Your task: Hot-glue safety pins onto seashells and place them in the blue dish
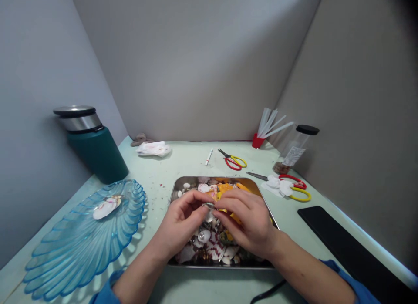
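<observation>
My left hand (186,217) and my right hand (244,217) meet above a metal tray (222,266). Between their fingertips is a small shiny grey-white piece (209,205), pinched from both sides; my fingers partly cover it and its kind is unclear. The tray below is full of mixed seashells (204,236), some white, some with dark red marks. Yellow-orange pieces (225,188) lie toward its back. Both forearms cross the tray's front corners and hide part of the contents.
At left lies a blue shell-shaped dish (81,251) holding a few shells (106,207), with a green bottle (98,153) behind. Two scissors (233,161), crumpled white tissue (277,185), a red cup of sticks (257,141), a jar (294,151) and a black slab (342,243) stand rightward.
</observation>
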Action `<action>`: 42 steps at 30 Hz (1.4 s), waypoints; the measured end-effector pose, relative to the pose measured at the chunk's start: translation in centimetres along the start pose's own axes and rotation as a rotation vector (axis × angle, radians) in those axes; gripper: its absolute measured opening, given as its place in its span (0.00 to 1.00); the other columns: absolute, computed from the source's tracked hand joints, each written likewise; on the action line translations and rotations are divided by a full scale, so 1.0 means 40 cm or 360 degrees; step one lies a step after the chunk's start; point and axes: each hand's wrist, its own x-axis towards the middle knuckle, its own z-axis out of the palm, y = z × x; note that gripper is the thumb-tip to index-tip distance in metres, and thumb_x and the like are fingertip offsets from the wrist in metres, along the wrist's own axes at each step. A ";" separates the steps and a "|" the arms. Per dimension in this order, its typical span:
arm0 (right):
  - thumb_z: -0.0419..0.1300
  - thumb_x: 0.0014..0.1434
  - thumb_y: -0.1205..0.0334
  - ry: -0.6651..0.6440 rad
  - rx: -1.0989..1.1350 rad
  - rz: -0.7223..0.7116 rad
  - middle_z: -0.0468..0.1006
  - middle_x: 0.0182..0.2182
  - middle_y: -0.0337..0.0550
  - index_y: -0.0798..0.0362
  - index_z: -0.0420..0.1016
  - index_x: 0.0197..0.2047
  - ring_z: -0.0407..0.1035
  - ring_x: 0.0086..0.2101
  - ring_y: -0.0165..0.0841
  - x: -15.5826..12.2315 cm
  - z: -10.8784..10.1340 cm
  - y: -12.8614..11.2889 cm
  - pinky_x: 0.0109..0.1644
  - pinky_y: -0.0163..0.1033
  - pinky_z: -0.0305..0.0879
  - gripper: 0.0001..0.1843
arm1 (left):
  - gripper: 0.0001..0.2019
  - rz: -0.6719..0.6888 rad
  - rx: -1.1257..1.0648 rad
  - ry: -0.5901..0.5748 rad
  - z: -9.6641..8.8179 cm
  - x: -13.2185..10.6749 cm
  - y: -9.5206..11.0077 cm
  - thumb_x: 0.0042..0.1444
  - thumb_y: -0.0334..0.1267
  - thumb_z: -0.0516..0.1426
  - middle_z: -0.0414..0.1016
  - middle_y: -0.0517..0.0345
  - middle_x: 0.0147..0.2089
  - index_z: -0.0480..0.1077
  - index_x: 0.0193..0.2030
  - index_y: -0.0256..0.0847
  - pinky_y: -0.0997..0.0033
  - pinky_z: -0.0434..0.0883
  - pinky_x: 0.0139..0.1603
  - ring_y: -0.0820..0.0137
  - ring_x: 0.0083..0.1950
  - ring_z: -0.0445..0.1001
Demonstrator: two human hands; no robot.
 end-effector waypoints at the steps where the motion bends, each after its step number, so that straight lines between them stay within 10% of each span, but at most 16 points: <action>1: 0.60 0.57 0.70 0.0001 0.0002 -0.0001 0.75 0.34 0.46 0.55 0.70 0.39 0.69 0.34 0.34 0.000 0.001 0.000 0.37 0.39 0.67 0.05 | 0.05 0.0001 0.0005 0.0002 0.000 0.000 -0.001 0.55 0.32 0.56 0.75 0.58 0.38 0.72 0.38 0.40 0.73 0.66 0.45 0.69 0.42 0.71; 17: 0.57 0.58 0.70 -0.0023 0.0034 0.0057 0.75 0.34 0.46 0.56 0.71 0.40 0.70 0.34 0.35 -0.003 0.007 0.001 0.37 0.40 0.66 0.06 | 0.05 -0.0033 0.0030 -0.0061 -0.001 -0.001 -0.003 0.56 0.35 0.56 0.75 0.57 0.38 0.72 0.38 0.39 0.71 0.66 0.44 0.68 0.42 0.71; 25: 0.63 0.56 0.54 -0.0050 0.0141 0.0178 0.75 0.33 0.44 0.54 0.68 0.45 0.69 0.33 0.34 0.003 0.004 0.007 0.35 0.39 0.65 0.17 | 0.10 -0.0105 -0.0173 0.0009 0.002 0.002 0.002 0.55 0.39 0.59 0.75 0.55 0.42 0.71 0.43 0.40 0.71 0.67 0.44 0.66 0.44 0.72; 42: 0.58 0.60 0.61 -0.0019 0.0152 0.0136 0.77 0.37 0.47 0.55 0.69 0.47 0.70 0.36 0.36 0.003 0.009 0.009 0.39 0.41 0.66 0.12 | 0.09 -0.0133 -0.0426 0.0000 -0.004 0.001 -0.013 0.55 0.39 0.59 0.73 0.57 0.42 0.73 0.42 0.42 0.75 0.69 0.41 0.71 0.41 0.70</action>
